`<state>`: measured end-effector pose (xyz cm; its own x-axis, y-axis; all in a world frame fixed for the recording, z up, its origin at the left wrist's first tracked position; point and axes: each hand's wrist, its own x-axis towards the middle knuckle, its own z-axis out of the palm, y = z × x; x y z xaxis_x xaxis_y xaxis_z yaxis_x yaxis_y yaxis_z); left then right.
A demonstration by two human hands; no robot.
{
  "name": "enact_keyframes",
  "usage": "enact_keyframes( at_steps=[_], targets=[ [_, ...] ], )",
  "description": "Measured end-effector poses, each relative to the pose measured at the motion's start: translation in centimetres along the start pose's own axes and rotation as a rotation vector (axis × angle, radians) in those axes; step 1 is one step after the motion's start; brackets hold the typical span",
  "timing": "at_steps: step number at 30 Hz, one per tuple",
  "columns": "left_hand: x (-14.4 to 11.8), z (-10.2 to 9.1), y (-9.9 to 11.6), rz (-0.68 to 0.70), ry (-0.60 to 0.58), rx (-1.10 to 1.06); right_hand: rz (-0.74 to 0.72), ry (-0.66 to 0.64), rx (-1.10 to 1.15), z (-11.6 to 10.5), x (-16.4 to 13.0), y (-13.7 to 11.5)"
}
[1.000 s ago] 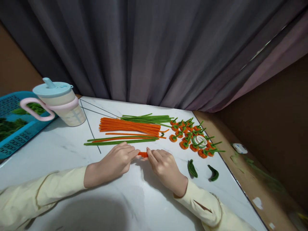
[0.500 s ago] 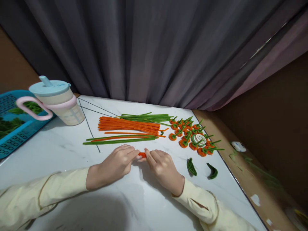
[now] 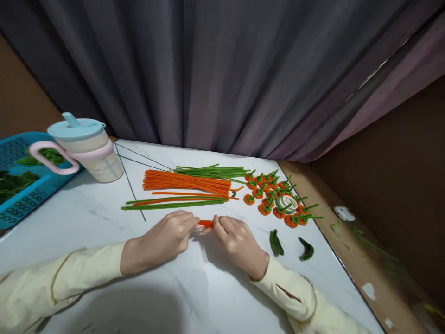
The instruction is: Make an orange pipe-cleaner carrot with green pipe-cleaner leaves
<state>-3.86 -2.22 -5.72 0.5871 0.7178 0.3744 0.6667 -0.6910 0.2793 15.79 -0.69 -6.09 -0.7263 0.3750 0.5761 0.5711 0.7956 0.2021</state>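
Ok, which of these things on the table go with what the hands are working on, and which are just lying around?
In use:
left hand
right hand
orange pipe cleaner piece
orange stems
green stems
finished orange flowers

Lying about:
lidded cup
blue basket
tape roll

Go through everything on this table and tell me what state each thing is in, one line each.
left hand: pinching the orange piece's left end
right hand: pinching its right end
orange piece: short, held just above the table
orange stems: straight, bundled, lying flat
green stems: straight, lying flat
orange flowers: coiled, finished, clustered
tape roll: flat on the flowers
cup: upright, lid on
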Motion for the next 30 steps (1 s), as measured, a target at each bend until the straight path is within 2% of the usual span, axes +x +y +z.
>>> enact_keyframes(
  at_steps=[10, 19, 21, 24, 27, 30],
  targets=[
    [-0.3, 0.4, 0.8, -0.013, -0.038, 0.107, -0.148, -0.056, -0.155, 0.3, -0.1, -0.7],
    [-0.5, 1.0, 0.9, -0.007, -0.030, 0.081, -0.194, -0.118, -0.132, 0.7, -0.4, -1.0],
    [-0.5, 0.6, 1.0, -0.033, -0.069, 0.029, -0.189, -0.115, -0.089, 0.4, -0.5, -0.8],
    [-0.1, -0.8, 0.9, -0.111, -0.255, -0.184, -0.160, -0.150, 0.002, -0.8, -0.8, -0.6],
    [0.7, -2.5, 0.7, -0.241, -0.538, -0.526, -0.097, -0.233, 0.098, -2.5, -1.3, -0.9],
    [1.4, -2.9, 0.8, -0.349, -0.861, -0.978, -0.060, -0.304, 0.170, -3.8, -1.7, -1.9]
  ],
)
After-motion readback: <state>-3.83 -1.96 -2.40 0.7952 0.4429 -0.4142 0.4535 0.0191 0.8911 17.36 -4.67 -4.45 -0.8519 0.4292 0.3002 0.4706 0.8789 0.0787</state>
